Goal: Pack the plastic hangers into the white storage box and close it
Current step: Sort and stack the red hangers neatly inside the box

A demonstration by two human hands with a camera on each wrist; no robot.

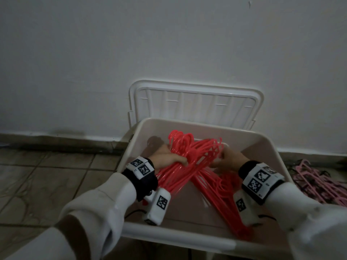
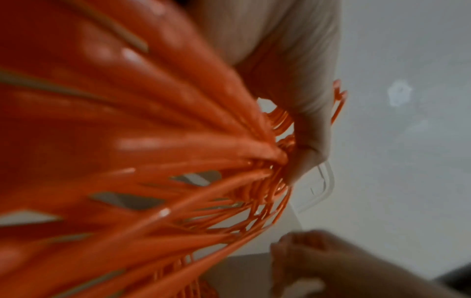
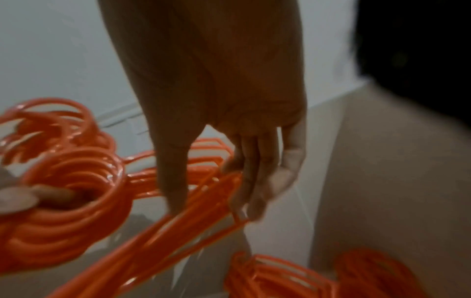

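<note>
The white storage box (image 1: pixel 178 235) stands open on the floor, its lid (image 1: pixel 195 102) leaning against the wall behind it. My left hand (image 1: pixel 169 158) grips a thick bundle of red plastic hangers (image 1: pixel 193 152) near their hooks and holds it over the box's inside. In the left wrist view the bundle (image 2: pixel 127 141) fans out from my left hand (image 2: pixel 300 153). My right hand (image 1: pixel 229 158) is at the bundle's right end. There, thumb and fingers of my right hand (image 3: pixel 214 201) pinch several hanger arms (image 3: pixel 178 227). More red hangers (image 1: pixel 225 188) lie on the box floor.
A heap of pink hangers (image 1: pixel 315 181) lies on the tiled floor right of the box. The white wall and a dark skirting line run close behind the box. Tiled floor (image 1: pixel 56 175) stretches out to the left.
</note>
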